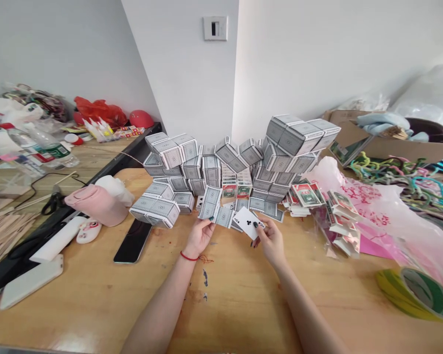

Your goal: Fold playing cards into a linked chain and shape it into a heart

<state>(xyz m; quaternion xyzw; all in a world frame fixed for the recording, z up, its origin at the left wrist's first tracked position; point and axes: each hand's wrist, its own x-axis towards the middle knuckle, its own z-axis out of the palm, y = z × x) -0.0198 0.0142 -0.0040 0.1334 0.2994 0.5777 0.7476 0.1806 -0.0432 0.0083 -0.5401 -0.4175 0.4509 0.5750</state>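
Between finger and thumb, my left hand (200, 239) pinches grey-backed playing cards (210, 201); whether they are joined I cannot tell. My right hand (272, 243) grips an ace of clubs (245, 223), its face turned up towards me. Both hands are close together above the wooden table (239, 295). Just beyond them stand blocks built from grey-backed cards, one stack on the left (155, 205) and a taller one on the right (293, 133). Two card decks with faces or boxes in red and green (229, 191) sit between the stacks. More loose cards (268, 207) lie under my right fingers.
A black phone (133, 242), a pink bottle (96, 204) and a white power bank-like slab (33, 281) lie on the left. To the right are opened card boxes (343, 221), a pink-printed plastic bag (376, 206) and a yellow-green tape roll (415, 295). A wall (184, 73) rises behind.
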